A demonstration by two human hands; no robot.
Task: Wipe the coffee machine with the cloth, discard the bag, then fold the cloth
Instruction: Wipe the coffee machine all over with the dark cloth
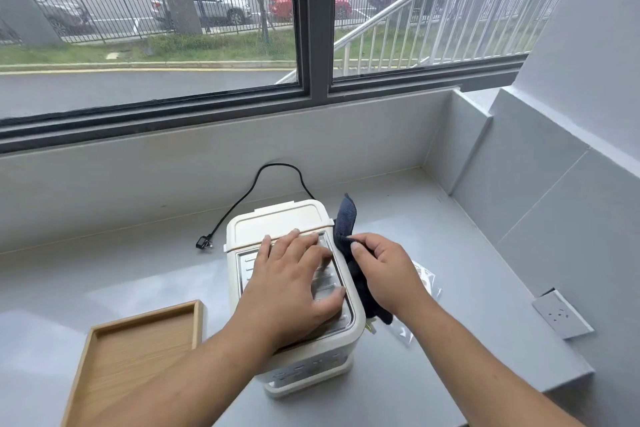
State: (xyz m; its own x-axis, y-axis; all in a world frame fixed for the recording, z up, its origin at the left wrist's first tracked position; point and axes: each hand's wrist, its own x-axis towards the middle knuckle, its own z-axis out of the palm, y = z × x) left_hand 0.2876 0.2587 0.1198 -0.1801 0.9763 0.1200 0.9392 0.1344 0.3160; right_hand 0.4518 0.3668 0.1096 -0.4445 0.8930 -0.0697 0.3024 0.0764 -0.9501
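Observation:
A cream-white coffee machine (pixel 277 222) with a metal top plate stands on the grey counter. My left hand (pixel 294 284) lies flat on its top, fingers spread, holding nothing. Against the machine's right side, my right hand (pixel 384 274) grips a dark blue cloth (pixel 346 218); one corner of the cloth sticks up behind the hand. A clear plastic bag (pixel 424 279) lies on the counter just right of the machine, mostly hidden under my right hand and forearm.
A shallow wooden tray (pixel 138 350) sits at the front left. The machine's black cord with its loose plug (pixel 204 243) trails behind on the left. A wall socket (pixel 561 314) is at the right. Grey walls close the back and right.

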